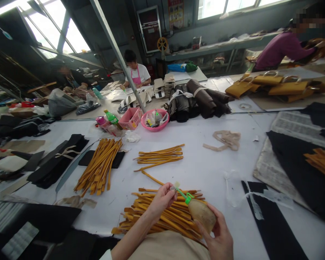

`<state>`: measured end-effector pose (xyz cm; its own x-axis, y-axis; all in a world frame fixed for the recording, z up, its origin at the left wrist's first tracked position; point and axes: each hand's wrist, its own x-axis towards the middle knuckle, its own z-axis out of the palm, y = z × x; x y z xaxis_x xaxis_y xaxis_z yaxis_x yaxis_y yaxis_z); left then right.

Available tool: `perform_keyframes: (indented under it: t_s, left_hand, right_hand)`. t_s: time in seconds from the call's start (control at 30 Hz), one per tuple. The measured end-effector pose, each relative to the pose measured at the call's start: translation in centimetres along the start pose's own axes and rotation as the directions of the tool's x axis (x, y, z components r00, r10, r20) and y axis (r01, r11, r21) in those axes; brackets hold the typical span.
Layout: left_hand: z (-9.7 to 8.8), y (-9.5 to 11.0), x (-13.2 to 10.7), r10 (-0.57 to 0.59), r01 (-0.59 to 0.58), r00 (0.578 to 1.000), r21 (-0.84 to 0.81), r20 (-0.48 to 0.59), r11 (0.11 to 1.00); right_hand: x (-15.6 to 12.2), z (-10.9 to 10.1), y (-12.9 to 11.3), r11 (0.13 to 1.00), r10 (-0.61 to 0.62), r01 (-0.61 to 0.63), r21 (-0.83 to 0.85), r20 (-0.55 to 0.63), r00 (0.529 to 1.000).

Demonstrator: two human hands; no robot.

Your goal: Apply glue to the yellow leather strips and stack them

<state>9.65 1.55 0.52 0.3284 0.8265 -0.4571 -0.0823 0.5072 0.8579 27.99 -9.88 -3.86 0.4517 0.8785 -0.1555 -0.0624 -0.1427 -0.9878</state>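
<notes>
Gripping the bottle (203,213) by its rounded body, the right grip (219,229) sits at the lower centre of the frame, the green nozzle (182,194) aimed up and left. At its tip, the left grip (165,196) is pinched closed on a pale bit (177,184), too small to make out. Beneath both lies a pile of ochre strips (143,207) on the white worktop (195,162). A smaller row of strips (161,153) lies at centre, and a bundle (99,168) left of centre, partly over a black piece (119,159). A beige ribbon (230,139) is crumpled right of centre; black material (277,224) fills the lower right. Farther up stand a pink basin (155,127) and a pink box (129,121). Ochre bags (284,88) lie at upper right, near a person in purple (278,50); another in a pink apron (136,77) sits at upper centre.
</notes>
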Motion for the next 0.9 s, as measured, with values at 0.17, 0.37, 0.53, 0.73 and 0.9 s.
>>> perform_keyframes:
  t_s: [0.17,0.37,0.53,0.73,0.9]
  left_hand:
    - [-0.1,0.1,0.1,0.0,0.0,1.0,0.007,-0.005,1.0]
    - [-0.5,-0.2,0.5,0.004,-0.004,1.0,0.02,0.005,1.0]
    - [-1.1,-0.6,0.7,0.171,-0.167,0.985,0.287,0.014,0.943]
    - [-1.5,-0.2,1.0,0.265,-0.19,0.96,0.482,-0.091,0.855]
    - [-1.7,3.4,2.7,0.333,-0.237,0.934,0.471,-0.132,0.85]
  right_hand:
    - [0.3,0.0,-0.3,1.0,0.027,-0.026,0.014,-0.046,0.999]
    - [0.5,0.1,-0.6,0.996,0.085,-0.082,0.045,-0.074,0.994]
    - [1.6,0.1,-1.6,0.921,0.286,-0.222,0.32,-0.171,0.943]
    - [2.9,-0.5,-2.6,0.878,0.358,-0.261,0.4,-0.189,0.914]
    - [3.4,-1.0,-1.7,0.895,0.361,-0.263,0.359,-0.238,0.902]
